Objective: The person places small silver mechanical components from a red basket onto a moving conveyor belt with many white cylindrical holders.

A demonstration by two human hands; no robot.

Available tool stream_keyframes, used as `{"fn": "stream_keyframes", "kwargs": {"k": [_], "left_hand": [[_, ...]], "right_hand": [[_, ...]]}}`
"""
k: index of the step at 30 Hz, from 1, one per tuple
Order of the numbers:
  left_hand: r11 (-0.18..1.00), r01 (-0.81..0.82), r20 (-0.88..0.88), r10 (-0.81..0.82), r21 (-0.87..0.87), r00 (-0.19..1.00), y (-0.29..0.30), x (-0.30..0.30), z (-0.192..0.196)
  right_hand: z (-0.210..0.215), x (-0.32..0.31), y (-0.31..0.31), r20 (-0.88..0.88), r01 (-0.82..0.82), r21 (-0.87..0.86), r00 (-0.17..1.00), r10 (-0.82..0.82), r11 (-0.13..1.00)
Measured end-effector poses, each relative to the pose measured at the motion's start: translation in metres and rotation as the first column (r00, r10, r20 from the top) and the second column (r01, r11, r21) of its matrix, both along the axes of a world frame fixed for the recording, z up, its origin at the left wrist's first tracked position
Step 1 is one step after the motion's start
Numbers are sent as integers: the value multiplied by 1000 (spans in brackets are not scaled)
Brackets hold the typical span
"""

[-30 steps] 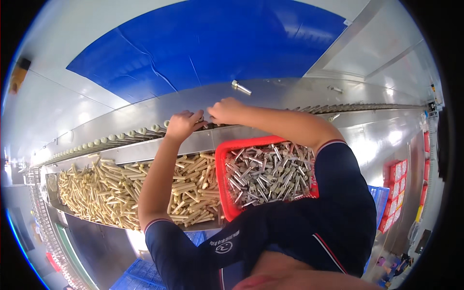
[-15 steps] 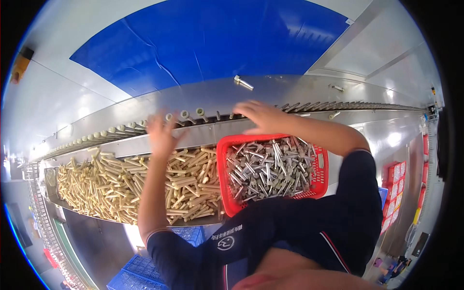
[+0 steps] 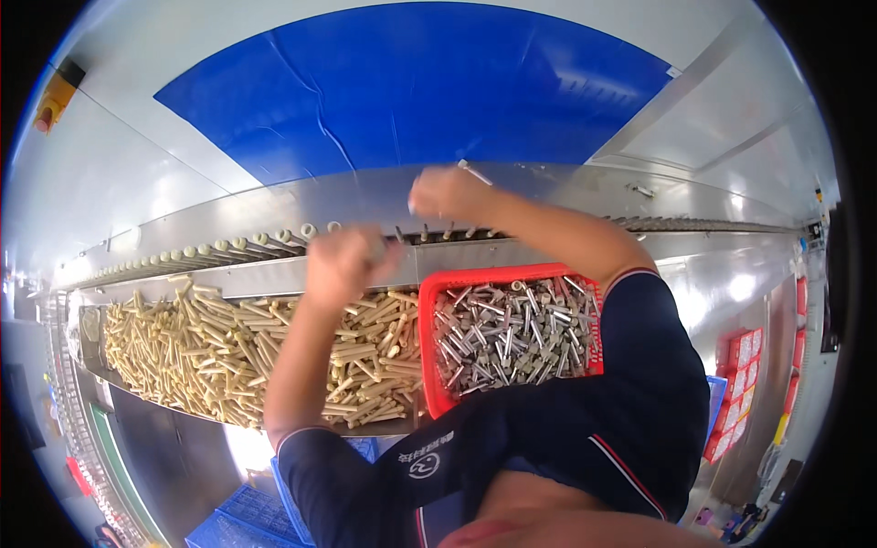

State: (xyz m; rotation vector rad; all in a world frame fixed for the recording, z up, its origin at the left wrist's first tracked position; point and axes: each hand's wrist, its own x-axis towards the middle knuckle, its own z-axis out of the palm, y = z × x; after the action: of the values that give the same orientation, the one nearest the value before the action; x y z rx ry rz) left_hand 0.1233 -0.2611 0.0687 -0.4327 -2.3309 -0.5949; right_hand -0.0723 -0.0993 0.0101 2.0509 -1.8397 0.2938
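My left hand (image 3: 345, 265) is curled and blurred over the row of pins. A greyish bit shows at its fingers, too smeared to name. Fingers closed, my right hand (image 3: 449, 194) is raised above the rail on the far side; what it holds, if anything, is hidden. Just beyond it a loose metal bolt (image 3: 477, 174) lies on the steel ledge, partly covered by the hand. Along the slotted rail stand pins with round cream tops (image 3: 239, 244) to the left, and bare metal pins (image 3: 448, 231) between and right of my hands.
A long steel tray holds many cream-coloured rods (image 3: 210, 356) in front of the rail. Beside it sits a red plastic basket (image 3: 431, 347) of silver bolts (image 3: 512, 329). Another bolt (image 3: 643, 190) lies on the ledge at right. Blue crates (image 3: 247, 521) stand below, left.
Both hands, spread before, have curled closed. The left moved right along the rail; the right rose slightly away from the pins, toward the loose bolt. The whole view shifted a little.
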Motion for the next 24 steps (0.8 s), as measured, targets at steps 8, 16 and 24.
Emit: {"fn": "stream_keyframes", "kwargs": {"k": [8, 16, 24], "left_hand": [[978, 42, 695, -177, 206, 697, 130, 63, -150], [875, -327, 158, 402, -359, 902, -70, 7, -70], [932, -352, 29, 356, -83, 934, -71, -46, -70]], "right_hand": [[70, 52, 109, -5, 90, 781, 990, -138, 618], [16, 62, -3, 329, 128, 216, 924, -195, 968], [40, 16, -38, 756, 191, 3, 642, -127, 982]]}}
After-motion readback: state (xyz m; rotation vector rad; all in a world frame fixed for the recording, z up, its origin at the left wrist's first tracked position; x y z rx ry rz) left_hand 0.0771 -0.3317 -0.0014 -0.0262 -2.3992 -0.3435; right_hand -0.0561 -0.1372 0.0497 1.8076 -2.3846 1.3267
